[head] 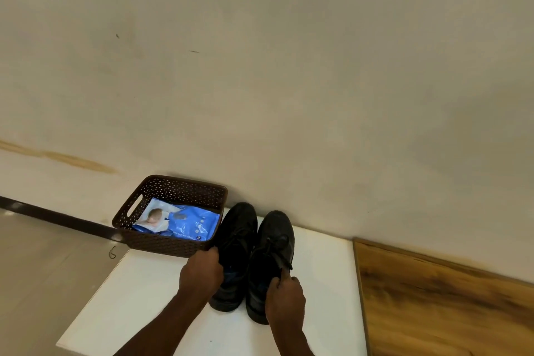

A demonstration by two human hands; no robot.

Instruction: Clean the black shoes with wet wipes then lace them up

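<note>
— Curling over the collar of the left black leather shoe [237,243], that's what the left hand [200,272] is doing; its fingers are bent round the shoe's near-left edge, gripping it.

— And the other hand?

— The right hand [284,300] has its fingers gathered narrow, with the forefinger and thumb up at a thin black lace [284,261] on the right black leather shoe [274,251]. It looks like a pinch, though the dark lace against the dark shoe makes it hard to be sure.

— Where do the shoes stand?

— Side by side and touching, toes toward the pale wall [289,66], on a white flat tabletop [138,298]. Both forearms come in from the near edge.

— The wipes?

— A blue and white soft packet of wet wipes [185,222] lies flat inside a dark brown perforated plastic basket [161,246], which sits just beside the left shoe, at the tabletop's far-left corner, overhanging it a little.

— Anything further out?

— A brown wood-grain surface [448,298] adjoins the tabletop on the right, and grey floor [43,269] shows to the left with a dark skirting strip [57,218] along the wall.
</note>
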